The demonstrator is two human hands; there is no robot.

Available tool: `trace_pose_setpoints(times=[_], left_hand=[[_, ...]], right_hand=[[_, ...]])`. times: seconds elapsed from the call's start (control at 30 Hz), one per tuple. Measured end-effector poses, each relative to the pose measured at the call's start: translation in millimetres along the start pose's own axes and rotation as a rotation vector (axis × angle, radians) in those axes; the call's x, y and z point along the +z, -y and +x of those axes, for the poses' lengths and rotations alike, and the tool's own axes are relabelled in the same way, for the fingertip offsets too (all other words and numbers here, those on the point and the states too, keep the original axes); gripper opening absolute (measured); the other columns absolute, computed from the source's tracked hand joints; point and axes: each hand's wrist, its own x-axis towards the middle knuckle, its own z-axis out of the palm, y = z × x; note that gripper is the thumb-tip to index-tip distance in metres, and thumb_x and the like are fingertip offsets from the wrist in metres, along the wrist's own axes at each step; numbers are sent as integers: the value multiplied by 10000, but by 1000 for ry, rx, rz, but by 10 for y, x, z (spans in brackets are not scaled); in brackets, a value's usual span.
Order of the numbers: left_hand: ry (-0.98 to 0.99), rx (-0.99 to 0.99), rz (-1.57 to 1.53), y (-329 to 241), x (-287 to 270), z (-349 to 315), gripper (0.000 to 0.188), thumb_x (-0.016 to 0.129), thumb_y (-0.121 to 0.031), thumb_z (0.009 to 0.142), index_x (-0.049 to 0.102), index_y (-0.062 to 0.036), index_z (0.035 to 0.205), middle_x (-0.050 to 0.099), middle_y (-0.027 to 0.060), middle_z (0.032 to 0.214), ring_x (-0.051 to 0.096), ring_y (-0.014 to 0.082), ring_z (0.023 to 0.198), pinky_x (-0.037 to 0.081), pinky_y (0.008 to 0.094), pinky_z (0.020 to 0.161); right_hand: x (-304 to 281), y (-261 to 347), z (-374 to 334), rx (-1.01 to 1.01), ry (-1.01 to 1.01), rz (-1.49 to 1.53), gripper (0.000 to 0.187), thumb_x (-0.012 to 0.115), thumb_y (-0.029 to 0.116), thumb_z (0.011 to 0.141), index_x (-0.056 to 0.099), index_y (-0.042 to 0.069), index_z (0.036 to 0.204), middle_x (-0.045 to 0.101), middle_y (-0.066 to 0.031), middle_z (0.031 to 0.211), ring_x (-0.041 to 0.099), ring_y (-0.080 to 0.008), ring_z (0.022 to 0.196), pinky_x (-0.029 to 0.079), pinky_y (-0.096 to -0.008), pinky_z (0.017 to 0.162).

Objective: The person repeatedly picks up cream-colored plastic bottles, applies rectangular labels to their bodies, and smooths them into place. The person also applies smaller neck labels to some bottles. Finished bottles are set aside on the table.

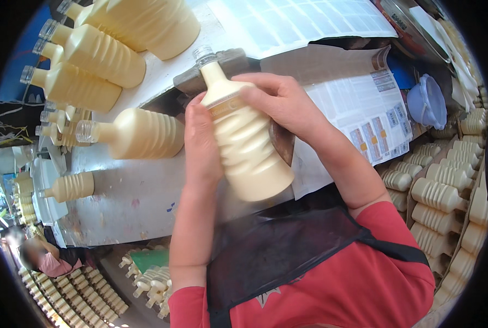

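Two hands, one held bottle, dozens more bottles, one bucket, one co-worker

1. We're in a workshop / small mfg. area.
2. Many near-ident. cream plastic bottles stacked in bulk on R; dense bottle rows at lower L, too.
3. We've a stained workbench w/ more ridged bottles & printed sheets.
4. We see workwear: black apron over red shirt; plus a co-worker nr. the rows.
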Motion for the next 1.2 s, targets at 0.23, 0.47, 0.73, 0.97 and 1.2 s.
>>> trace_pose_setpoints(times=[0.23, 0.47, 0.73, 0.97, 1.2], left_hand=[[10, 24, 61, 25, -32, 19, 453, 387, -386, 1134, 503, -20, 1375, 622, 119, 1269, 616, 196, 1154, 512, 373, 1019], [5, 17, 25, 34, -15, 25, 426, 407, -365, 1132, 512, -22, 1362, 625, 107, 1257, 616, 183, 1139, 511, 366, 1020], [33, -42, -77, 9, -90, 25, 447, 420, -353, 1124, 431, -52, 1455, 600, 121, 1332, 598, 209, 1218, 496, 375, 1055], [88, -105, -15, -216, -56, -146, 890, 768, -22, 860, 222, -71, 1562, 548, 170, 1394, 589, 246, 1245, 499, 394, 1058], [50, -28, 125, -249, 3, -199, 901, 789, -81, 878, 195, -44, 1554, 566, 157, 1350, 602, 212, 1206, 521, 369, 1021]], right_hand=[[26, 7, -16, 23, -27, -35, 434, 691, 263, 990, 668, -31, 1309, 724, -74, 1145, 651, -114, 1040, 525, -277, 929], [21, -28, -5, -17, -31, -38, 427, 680, 252, 998, 665, -32, 1318, 723, -78, 1150, 650, -116, 1044, 524, -273, 932], [40, -28, 7, -9, -23, -22, 409, 646, 239, 1020, 659, -28, 1329, 720, -75, 1162, 646, -117, 1059, 514, -275, 955], [-49, -107, -6, 43, 44, 96, 442, 595, 299, 1064, 601, 33, 1417, 707, -14, 1114, 588, -38, 877, 481, -195, 764], [22, -80, -21, 92, 27, 65, 466, 627, 313, 1043, 612, -1, 1387, 687, -60, 1219, 613, -110, 1085, 498, -277, 932]])
